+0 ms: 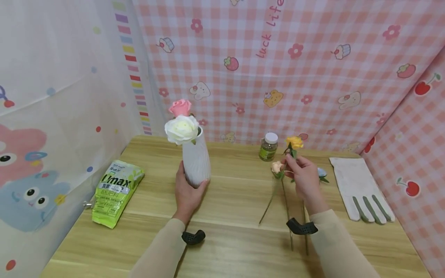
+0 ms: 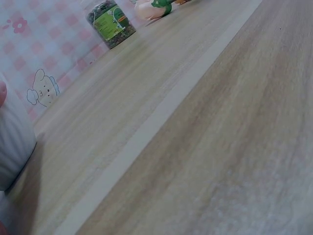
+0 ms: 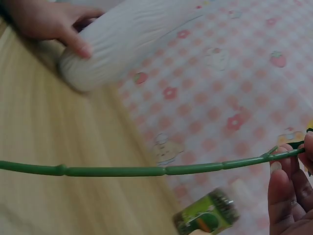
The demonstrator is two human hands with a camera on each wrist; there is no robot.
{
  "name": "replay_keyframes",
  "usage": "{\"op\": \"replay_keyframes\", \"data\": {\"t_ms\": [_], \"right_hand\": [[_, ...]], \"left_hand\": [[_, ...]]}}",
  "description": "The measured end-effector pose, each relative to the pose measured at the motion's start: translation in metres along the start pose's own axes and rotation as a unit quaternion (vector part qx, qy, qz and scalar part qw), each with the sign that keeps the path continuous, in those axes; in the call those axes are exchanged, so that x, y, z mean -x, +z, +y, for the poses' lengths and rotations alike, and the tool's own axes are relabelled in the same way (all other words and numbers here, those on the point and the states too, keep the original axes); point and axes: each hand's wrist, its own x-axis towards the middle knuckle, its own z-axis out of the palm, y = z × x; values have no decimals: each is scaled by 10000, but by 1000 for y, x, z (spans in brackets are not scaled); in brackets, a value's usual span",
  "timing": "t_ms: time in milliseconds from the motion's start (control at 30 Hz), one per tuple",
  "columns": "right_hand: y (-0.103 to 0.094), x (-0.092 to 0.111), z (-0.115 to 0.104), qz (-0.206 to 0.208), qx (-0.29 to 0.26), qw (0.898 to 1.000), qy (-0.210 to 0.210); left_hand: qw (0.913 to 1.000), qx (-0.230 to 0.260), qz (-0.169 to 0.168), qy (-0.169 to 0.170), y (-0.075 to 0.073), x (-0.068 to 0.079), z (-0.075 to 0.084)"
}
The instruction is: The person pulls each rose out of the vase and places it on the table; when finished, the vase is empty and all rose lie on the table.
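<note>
A white ribbed vase (image 1: 196,164) stands on the table, and my left hand (image 1: 189,195) grips it low down, thumb and fingers round its base. From its mouth lean a pink rose (image 1: 180,107) and a white rose (image 1: 182,129). My right hand (image 1: 306,177) pinches a yellow rose (image 1: 294,142) by its stem just below the bloom. That green stem (image 3: 117,171) runs across the right wrist view. Near the hand lie a peach rose (image 1: 277,167) and a blue flower (image 1: 321,172), the latter partly hidden behind the hand.
A jar with a white lid (image 1: 268,147) stands at the table's back edge. On the left lies a green and silver bag (image 1: 117,193), with a small metal object (image 1: 87,204) beside it. White gloves with green-grey fingers (image 1: 359,189) lie at the right.
</note>
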Motion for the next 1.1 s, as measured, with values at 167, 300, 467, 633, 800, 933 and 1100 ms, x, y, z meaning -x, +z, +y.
{"op": "replay_keyframes", "data": {"t_ms": [167, 300, 467, 633, 800, 933, 1100], "right_hand": [[7, -1, 25, -223, 855, 9960, 163], [9, -4, 40, -449, 1475, 9872, 403], [9, -8, 55, -640, 1977, 9771, 464], [9, -10, 68, -661, 2166, 9735, 305], [8, -10, 78, -783, 2675, 9602, 170], [6, -13, 83, -876, 2978, 9505, 158], [7, -16, 88, -912, 3336, 9383, 56]], "left_hand": [[9999, -7, -36, -109, 0, 1, 0], [9998, 14, -72, -158, 0, 1, 1], [9999, 38, -77, -139, 0, 0, 0], [10000, 6, -56, -63, 0, -1, 0], [10000, -25, -60, -55, 0, -1, -1], [10000, -1, -54, -69, -1, 0, -1], [10000, 61, -36, -52, -1, 0, -1]]}}
